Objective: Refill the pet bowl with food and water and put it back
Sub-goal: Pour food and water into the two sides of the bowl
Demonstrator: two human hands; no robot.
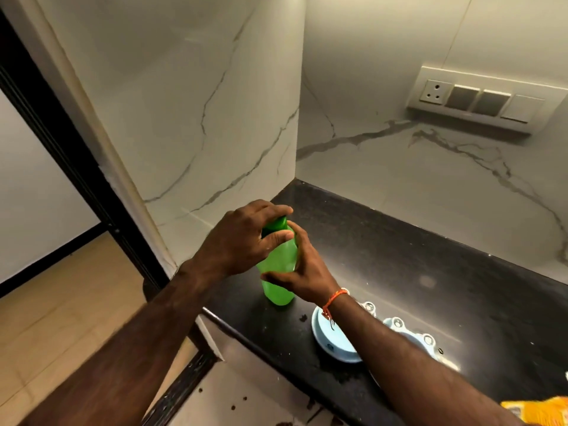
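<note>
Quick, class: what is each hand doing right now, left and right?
Left hand: closed round the dark green cap of the green bottle.
Right hand: closed round the green bottle's body.

free: dark counter [430, 256] far and right was open | blocked: marble walls [215, 118] left and far, green bottle [278, 272] near left, pet bowl [335, 342] near edge

A green bottle [278, 272] with its cap on stood upright just left of the pale blue double pet bowl [335, 339].
</note>
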